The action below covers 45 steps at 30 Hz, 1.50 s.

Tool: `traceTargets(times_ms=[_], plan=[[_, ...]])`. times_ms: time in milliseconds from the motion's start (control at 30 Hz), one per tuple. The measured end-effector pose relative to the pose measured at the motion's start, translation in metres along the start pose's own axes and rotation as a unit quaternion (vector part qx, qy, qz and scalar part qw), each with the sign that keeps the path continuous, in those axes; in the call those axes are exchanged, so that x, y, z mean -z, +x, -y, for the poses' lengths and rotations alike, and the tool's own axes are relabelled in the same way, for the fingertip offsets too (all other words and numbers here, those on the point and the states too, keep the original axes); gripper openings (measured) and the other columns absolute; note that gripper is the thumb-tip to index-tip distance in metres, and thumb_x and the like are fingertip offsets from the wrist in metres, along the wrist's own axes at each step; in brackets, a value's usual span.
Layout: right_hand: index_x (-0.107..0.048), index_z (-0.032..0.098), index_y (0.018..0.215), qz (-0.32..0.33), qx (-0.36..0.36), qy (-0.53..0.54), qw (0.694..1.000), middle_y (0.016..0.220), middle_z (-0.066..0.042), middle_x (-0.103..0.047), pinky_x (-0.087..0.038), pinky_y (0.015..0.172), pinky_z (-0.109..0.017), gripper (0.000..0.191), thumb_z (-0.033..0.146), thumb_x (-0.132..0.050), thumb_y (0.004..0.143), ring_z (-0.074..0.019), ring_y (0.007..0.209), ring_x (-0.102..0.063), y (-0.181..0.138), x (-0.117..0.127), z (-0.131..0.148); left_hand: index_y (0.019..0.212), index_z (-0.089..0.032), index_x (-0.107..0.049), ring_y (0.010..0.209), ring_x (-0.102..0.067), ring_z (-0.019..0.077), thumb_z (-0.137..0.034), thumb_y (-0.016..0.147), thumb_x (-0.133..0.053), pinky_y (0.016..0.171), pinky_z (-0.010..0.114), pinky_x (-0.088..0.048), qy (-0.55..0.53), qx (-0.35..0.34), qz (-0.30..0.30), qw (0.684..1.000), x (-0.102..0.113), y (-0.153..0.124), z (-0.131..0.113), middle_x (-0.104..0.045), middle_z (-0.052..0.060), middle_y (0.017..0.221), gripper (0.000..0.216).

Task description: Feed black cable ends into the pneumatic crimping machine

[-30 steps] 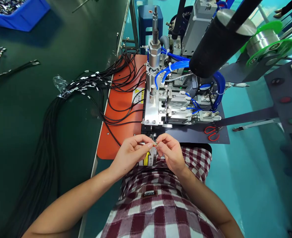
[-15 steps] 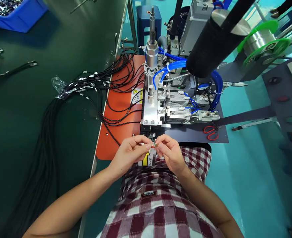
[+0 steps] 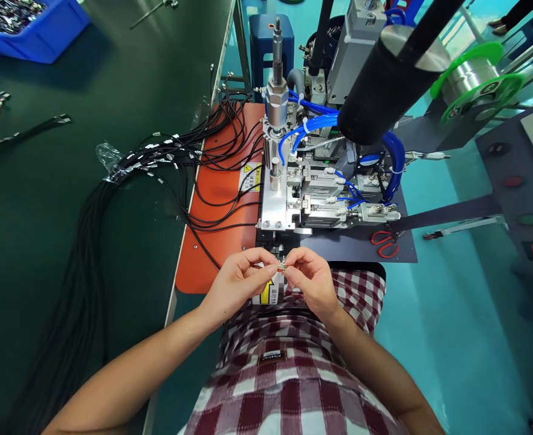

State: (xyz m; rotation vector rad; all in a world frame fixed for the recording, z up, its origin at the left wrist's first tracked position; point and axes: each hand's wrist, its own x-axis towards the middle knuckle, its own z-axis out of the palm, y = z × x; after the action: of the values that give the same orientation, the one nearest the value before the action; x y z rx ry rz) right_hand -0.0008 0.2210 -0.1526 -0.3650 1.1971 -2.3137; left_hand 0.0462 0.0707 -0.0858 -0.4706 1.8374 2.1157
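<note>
My left hand (image 3: 239,279) and my right hand (image 3: 309,279) meet just in front of a small bench machine (image 3: 293,199). Both pinch a tiny metal connector (image 3: 281,266) between thumb and fingertips. A thin black cable (image 3: 207,251) runs from the left hand back over the orange plate (image 3: 212,241). The fingers of both hands are curled closed around the small part. A yellow warning label (image 3: 269,293) shows just below the hands.
A bundle of black cables (image 3: 85,254) with metal ends lies on the dark green table (image 3: 44,199). A blue bin (image 3: 31,27) of small parts sits far left. Red scissors (image 3: 387,241) lie right of the machine. A green wire spool (image 3: 479,78) stands far right.
Both hands stay pinched together at the same spot before the machine. The view has shifted slightly; nothing else has visibly moved.
</note>
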Motion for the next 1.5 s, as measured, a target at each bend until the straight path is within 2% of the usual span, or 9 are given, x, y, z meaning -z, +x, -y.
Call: traceTargets(times_ms=[267,500,733,967,1167,1267,1500], plan=[[-0.062,0.016,0.087,-0.007,0.009,-0.037,0.999,0.074,0.0,-0.055,-0.042,0.051,-0.015,0.007,0.018,-0.067,0.082,-0.004,0.056,-0.046,-0.003,-0.003,0.005,0.087,-0.01,-0.058,0.044,-0.03,-0.0008,-0.032,0.084,-0.065,0.041,0.011,-0.021,-0.018,-0.048,-0.012,0.999,-0.006,0.0,-0.003,-0.039,-0.005,0.059,0.023],[-0.061,0.014,0.085,-0.028,-0.005,-0.04,0.999,0.068,0.0,-0.054,-0.041,0.051,-0.017,0.012,0.026,-0.061,0.088,-0.0055,0.054,-0.047,-0.001,0.0,0.003,0.085,-0.009,-0.057,0.044,-0.029,-0.0019,-0.031,0.084,-0.064,0.041,0.011,-0.021,-0.004,-0.047,-0.027,0.999,-0.008,-0.001,-0.001,-0.045,-0.003,0.062,0.023],[-0.061,0.014,0.084,-0.02,-0.023,-0.058,0.998,0.068,0.001,-0.053,-0.041,0.048,-0.016,0.014,0.025,-0.069,0.08,-0.0048,0.052,-0.045,0.0,-0.002,0.008,0.085,-0.009,-0.058,0.045,-0.032,-0.0019,-0.029,0.083,-0.065,0.042,0.011,-0.025,0.008,-0.058,-0.037,0.998,-0.009,-0.001,-0.002,-0.05,-0.002,0.067,0.021],[-0.06,0.013,0.081,-0.015,-0.061,-0.008,0.998,0.061,0.002,-0.051,-0.038,0.046,-0.016,0.018,0.028,-0.071,0.079,-0.0044,0.048,-0.044,0.0,-0.001,0.007,0.082,-0.009,-0.06,0.053,-0.042,0.0035,-0.029,0.082,-0.065,0.048,0.014,-0.034,0.076,-0.084,-0.057,0.992,-0.012,-0.001,0.0,-0.053,0.001,0.067,0.021],[-0.059,0.013,0.079,-0.018,-0.077,0.015,0.997,0.06,0.002,-0.051,-0.038,0.047,-0.017,0.021,0.03,-0.071,0.079,-0.0054,0.049,-0.045,0.002,-0.002,0.007,0.083,-0.009,-0.061,0.061,-0.049,0.0084,-0.033,0.08,-0.065,0.055,0.018,-0.04,0.109,-0.08,-0.073,0.988,-0.011,-0.002,0.001,-0.057,0.005,0.074,0.025],[-0.06,0.013,0.08,-0.014,-0.072,0.013,0.997,0.06,0.002,-0.051,-0.037,0.048,-0.017,0.019,0.028,-0.072,0.079,-0.0048,0.048,-0.044,0.0,-0.002,0.007,0.081,-0.008,-0.061,0.06,-0.05,0.0085,-0.034,0.079,-0.066,0.053,0.018,-0.04,0.103,-0.073,-0.076,0.989,-0.012,-0.001,-0.002,-0.057,0.005,0.072,0.026],[-0.061,0.012,0.077,-0.003,-0.084,0.01,0.996,0.061,0.001,-0.052,-0.037,0.049,-0.017,0.019,0.029,-0.068,0.082,-0.0057,0.051,-0.046,-0.001,0.004,0.006,0.077,-0.009,-0.057,0.049,-0.038,0.0031,-0.033,0.076,-0.068,0.044,0.014,-0.029,0.075,-0.05,-0.063,0.994,-0.013,0.0,-0.007,-0.051,0.0,0.064,0.027]])
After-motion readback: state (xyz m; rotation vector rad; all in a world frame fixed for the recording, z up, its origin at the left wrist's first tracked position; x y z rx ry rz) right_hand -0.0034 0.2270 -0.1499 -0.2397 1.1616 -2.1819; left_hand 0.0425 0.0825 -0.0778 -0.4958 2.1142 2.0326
